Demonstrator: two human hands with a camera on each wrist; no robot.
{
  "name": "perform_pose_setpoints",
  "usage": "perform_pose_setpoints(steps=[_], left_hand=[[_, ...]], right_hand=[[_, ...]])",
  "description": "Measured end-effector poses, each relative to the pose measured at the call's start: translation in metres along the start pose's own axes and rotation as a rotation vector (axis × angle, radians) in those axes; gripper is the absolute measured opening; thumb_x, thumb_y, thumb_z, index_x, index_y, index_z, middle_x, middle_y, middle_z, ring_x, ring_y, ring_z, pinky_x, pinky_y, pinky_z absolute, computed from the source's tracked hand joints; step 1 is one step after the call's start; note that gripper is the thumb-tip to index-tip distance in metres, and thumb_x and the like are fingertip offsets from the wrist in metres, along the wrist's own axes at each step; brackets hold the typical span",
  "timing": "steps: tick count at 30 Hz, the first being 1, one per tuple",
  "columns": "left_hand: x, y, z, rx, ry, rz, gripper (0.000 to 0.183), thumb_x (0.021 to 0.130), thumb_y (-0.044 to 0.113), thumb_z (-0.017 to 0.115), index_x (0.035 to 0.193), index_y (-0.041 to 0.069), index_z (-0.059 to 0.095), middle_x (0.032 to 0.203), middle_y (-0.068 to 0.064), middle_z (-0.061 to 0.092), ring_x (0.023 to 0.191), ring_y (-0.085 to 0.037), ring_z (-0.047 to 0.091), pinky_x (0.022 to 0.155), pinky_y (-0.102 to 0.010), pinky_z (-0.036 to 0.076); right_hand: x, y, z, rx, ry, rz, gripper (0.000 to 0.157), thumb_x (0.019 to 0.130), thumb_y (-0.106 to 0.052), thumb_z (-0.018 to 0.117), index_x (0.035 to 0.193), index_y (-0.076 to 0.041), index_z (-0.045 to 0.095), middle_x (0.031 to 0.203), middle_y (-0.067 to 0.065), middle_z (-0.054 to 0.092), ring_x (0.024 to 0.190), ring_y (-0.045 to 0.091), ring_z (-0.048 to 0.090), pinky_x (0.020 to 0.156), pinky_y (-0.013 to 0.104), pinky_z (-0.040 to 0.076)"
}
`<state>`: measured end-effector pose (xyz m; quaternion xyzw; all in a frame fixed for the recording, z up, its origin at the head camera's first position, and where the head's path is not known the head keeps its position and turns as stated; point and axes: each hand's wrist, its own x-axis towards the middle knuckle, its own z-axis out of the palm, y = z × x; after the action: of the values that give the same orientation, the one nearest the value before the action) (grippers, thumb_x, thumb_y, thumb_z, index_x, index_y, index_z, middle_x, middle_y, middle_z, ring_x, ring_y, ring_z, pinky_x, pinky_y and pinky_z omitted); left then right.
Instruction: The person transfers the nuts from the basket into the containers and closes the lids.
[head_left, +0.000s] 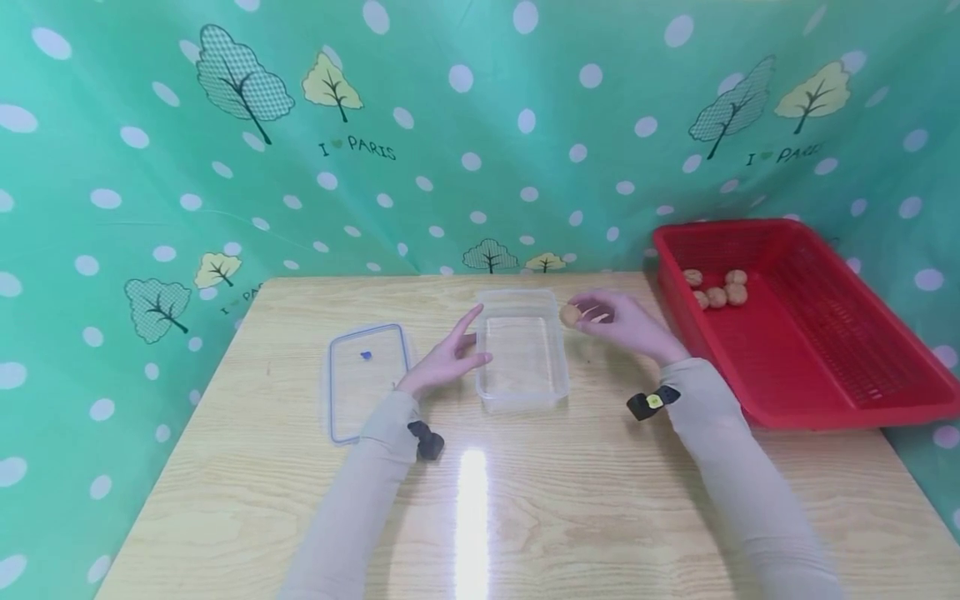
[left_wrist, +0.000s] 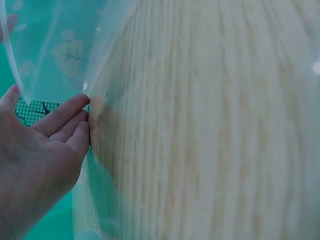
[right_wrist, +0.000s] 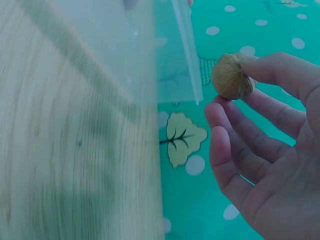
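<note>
A clear plastic container (head_left: 522,392) without its lid stands mid-table, and nothing shows inside it. My left hand (head_left: 448,360) rests at its left side, fingers fairly straight along the wall; the left wrist view has the fingertips (left_wrist: 80,102) low beside the container's corner. At the right rim, my right hand (head_left: 626,321) pinches a walnut (right_wrist: 232,76) between thumb and fingers. The walnut is held just outside the container's right wall in the head view. Its wrinkled brown shell shows plainly in the right wrist view.
A red plastic basket (head_left: 787,367) stands at the right, with several walnuts (head_left: 716,297) in its far left corner. Left of the container lies a clear lid (head_left: 367,392) with a blue seal. Green printed cloth (head_left: 450,167) hangs behind the wooden table (head_left: 570,508).
</note>
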<state>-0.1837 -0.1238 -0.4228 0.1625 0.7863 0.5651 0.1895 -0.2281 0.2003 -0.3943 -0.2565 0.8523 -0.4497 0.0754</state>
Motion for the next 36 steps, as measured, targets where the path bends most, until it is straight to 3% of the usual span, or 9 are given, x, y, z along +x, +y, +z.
perform_pose_setpoints(steps=[9,20,28,32,36], left_hand=[[0.0,-0.001,0.001,-0.003,0.004,-0.018,0.086,0.094,0.018,0.064,0.157,0.029,0.005,0.157,-0.025,0.009,0.139,-0.038,0.027,0.109,-0.052,0.029],[0.001,-0.002,0.002,-0.012,0.008,-0.018,0.086,0.095,0.017,0.063,0.157,0.028,0.005,0.157,-0.025,0.01,0.139,-0.037,0.027,0.109,-0.052,0.029],[0.001,0.0,0.001,-0.007,0.007,-0.007,0.086,0.094,0.017,0.063,0.157,0.027,0.005,0.158,-0.021,0.008,0.139,-0.038,0.028,0.108,-0.053,0.03],[0.006,-0.009,-0.001,-0.005,0.004,-0.004,0.088,0.094,0.019,0.065,0.157,0.025,0.004,0.158,-0.022,0.01,0.138,-0.038,0.028,0.108,-0.053,0.031],[0.013,-0.025,-0.001,-0.001,0.021,0.007,0.088,0.094,0.022,0.065,0.157,0.028,0.004,0.16,-0.014,0.007,0.139,-0.036,0.029,0.108,-0.054,0.03]], right_hand=[[0.012,-0.012,0.014,0.116,-0.026,0.017,0.042,0.091,-0.01,0.068,0.129,0.001,0.057,0.12,0.018,0.06,0.106,0.032,0.059,0.093,0.047,0.047],[0.033,-0.03,0.026,0.109,-0.038,-0.008,0.042,0.091,-0.016,0.068,0.129,-0.004,0.058,0.118,0.011,0.062,0.104,0.026,0.06,0.092,0.041,0.049],[0.055,-0.04,0.034,0.147,-0.06,-0.002,0.045,0.092,-0.022,0.067,0.132,-0.005,0.056,0.121,0.012,0.06,0.106,0.028,0.058,0.092,0.043,0.048],[0.067,-0.041,0.041,0.166,-0.056,0.007,0.045,0.091,-0.018,0.067,0.132,-0.002,0.055,0.122,0.014,0.059,0.106,0.029,0.058,0.093,0.043,0.048],[0.077,-0.04,0.049,0.192,-0.044,0.012,0.044,0.09,-0.014,0.068,0.13,0.001,0.055,0.12,0.015,0.06,0.104,0.029,0.059,0.092,0.042,0.049]])
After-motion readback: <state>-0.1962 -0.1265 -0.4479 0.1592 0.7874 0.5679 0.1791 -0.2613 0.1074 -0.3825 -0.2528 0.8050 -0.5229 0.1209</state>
